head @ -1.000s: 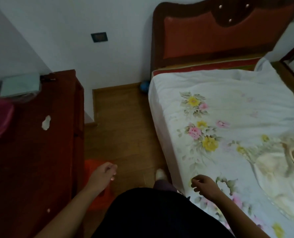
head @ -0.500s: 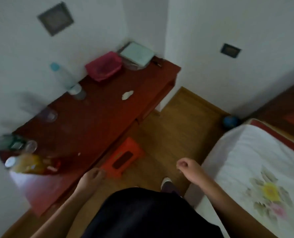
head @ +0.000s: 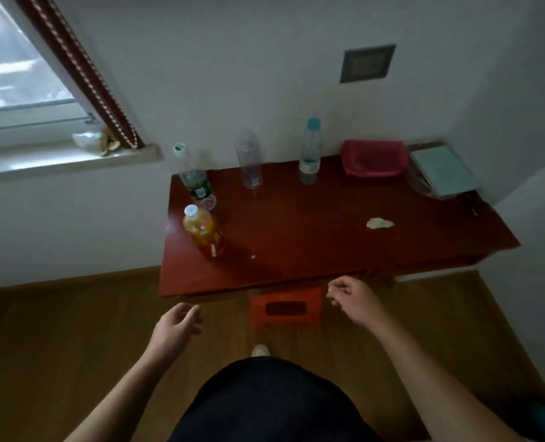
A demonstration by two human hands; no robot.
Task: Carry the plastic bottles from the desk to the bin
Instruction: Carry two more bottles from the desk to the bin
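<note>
My left hand (head: 174,330) and right hand (head: 352,299) hang empty, fingers loosely curled, before the bench (head: 312,250); bottle (head: 205,232) labels unreadable.

**Glossy wood, clear plastic**

The table (head: 312,237) is dark red wood with a polished, reflective top. The floor (head: 57,330) is matt brown wood planking. Four bottles (head: 251,161) at the table's back and left edges are smooth clear plastic. The pink basket (head: 373,157) looks like plastic. A crumpled paper scrap (head: 379,223) lies matt.
</note>
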